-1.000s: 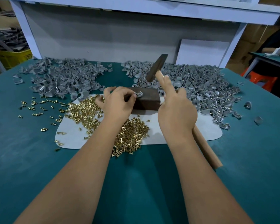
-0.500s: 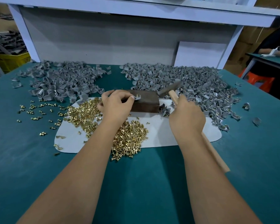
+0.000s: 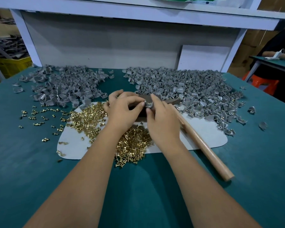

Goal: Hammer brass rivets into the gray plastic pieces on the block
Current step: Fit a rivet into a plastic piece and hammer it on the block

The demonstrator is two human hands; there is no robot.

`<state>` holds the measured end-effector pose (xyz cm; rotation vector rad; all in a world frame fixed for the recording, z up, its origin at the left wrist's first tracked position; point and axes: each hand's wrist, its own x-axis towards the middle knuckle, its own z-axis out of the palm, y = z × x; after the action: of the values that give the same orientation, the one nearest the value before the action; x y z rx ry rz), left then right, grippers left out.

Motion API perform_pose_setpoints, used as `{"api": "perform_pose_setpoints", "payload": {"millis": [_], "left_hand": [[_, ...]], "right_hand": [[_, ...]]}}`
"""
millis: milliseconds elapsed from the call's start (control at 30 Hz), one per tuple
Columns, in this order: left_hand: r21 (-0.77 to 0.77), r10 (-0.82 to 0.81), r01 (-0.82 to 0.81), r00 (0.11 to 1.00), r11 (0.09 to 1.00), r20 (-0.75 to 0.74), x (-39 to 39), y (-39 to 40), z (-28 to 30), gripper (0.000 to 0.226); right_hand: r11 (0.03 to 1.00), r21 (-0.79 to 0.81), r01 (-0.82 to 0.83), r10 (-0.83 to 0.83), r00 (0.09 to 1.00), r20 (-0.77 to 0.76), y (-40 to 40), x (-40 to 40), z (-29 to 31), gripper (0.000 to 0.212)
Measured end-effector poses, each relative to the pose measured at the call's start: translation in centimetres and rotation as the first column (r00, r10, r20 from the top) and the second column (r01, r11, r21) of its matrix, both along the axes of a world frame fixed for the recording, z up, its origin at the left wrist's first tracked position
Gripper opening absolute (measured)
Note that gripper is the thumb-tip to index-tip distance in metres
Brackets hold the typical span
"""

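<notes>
At a teal workbench (image 3: 31, 170), both hands meet over the dark block (image 3: 141, 113) at 12 o'clock. The left hand (image 3: 122, 111) and right hand (image 3: 163, 119) pinch one gray plastic piece (image 3: 148, 104), seemingly seating it. The hammer (image 3: 202, 143) lies at 2 o'clock, brass rivets (image 3: 132, 145) heaped close for reach.

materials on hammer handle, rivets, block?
Long round hammer handle: pale bare wood, by its matte tan surface. Small shiny gold rivets: brass-looking metal, bright glints. Dark brown block: mostly hidden by both hands; wood or dark metal, cannot tell.
</notes>
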<state>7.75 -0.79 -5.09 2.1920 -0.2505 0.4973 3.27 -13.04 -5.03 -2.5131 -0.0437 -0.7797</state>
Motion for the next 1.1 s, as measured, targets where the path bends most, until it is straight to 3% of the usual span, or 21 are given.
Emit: {"api": "perform_pose_setpoints", "payload": {"millis": [200, 333, 433, 533, 667, 733, 800, 867, 967, 1033, 1100], "left_hand": [[-0.005, -0.132, 0.132, 0.991, 0.991, 0.037, -0.2, 0.3, 0.3, 0.013], [-0.026, -0.089, 0.09, 0.995, 0.996, 0.051, 0.0, 0.3, 0.4, 0.01], [-0.064, -0.065, 0.067, 0.998, 0.996, 0.022, 0.2, 0.3, 0.2, 0.01], [-0.034, -0.067, 0.067, 0.998, 0.997, 0.009, 0.4, 0.1, 0.3, 0.013], [-0.111, -0.117, 0.111, 0.992, 0.988, -0.047, 0.9, 0.4, 0.5, 0.017], [-0.148, -0.029, 0.017, 0.997, 0.989, -0.078, 1.2, 1.3, 0.6, 0.018], [-0.134, 0.161, -0.17, 0.984, 0.976, -0.071, 2.0, 3.2, 0.5, 0.024], [0.047, 0.354, -0.351, 0.93, 0.935, -0.101, 3.0, 6.1, 0.2, 0.037], [0.444, 0.457, -0.292, 0.827, 0.847, -0.328, 3.5, 9.3, -0.4, 0.056], [0.504, 0.471, -0.26, 0.808, 0.824, -0.353, 3.4, 9.4, -0.7, 0.052], [0.472, 0.485, -0.324, 0.831, 0.82, -0.273, 3.3, 8.9, -0.7, 0.04]], "right_hand": [[0.923, 0.379, -0.058, 0.068, 0.998, -0.015, -0.5, 0.4, 0.0, 0.021], [0.9, 0.435, -0.003, 0.035, 0.997, -0.067, -1.5, 1.8, 2.4, 0.027], [0.948, 0.285, 0.144, -0.134, 0.989, -0.054, -2.7, 3.6, 4.4, 0.064], [0.96, 0.066, 0.273, -0.269, 0.961, -0.061, -1.2, 3.8, 4.2, 0.078], [0.996, -0.034, 0.078, -0.074, 0.992, 0.103, 3.2, 2.3, 1.6, 0.061], [0.996, -0.087, -0.008, 0.023, 0.984, 0.179, 4.2, 1.9, 0.9, 0.052], [0.991, -0.11, -0.074, 0.097, 0.97, 0.225, 4.4, 1.6, 0.7, 0.048], [0.967, -0.173, -0.187, 0.223, 0.95, 0.218, 4.4, 1.1, 0.4, 0.041], [0.896, -0.2, -0.397, 0.417, 0.907, 0.067, 4.6, 0.7, 0.3, 0.031], [0.859, -0.212, -0.466, 0.459, 0.884, -0.082, 5.0, 0.5, 0.2, 0.036], [0.829, -0.271, -0.489, 0.441, 0.87, -0.221, 5.3, 0.7, -0.1, 0.044]]}}
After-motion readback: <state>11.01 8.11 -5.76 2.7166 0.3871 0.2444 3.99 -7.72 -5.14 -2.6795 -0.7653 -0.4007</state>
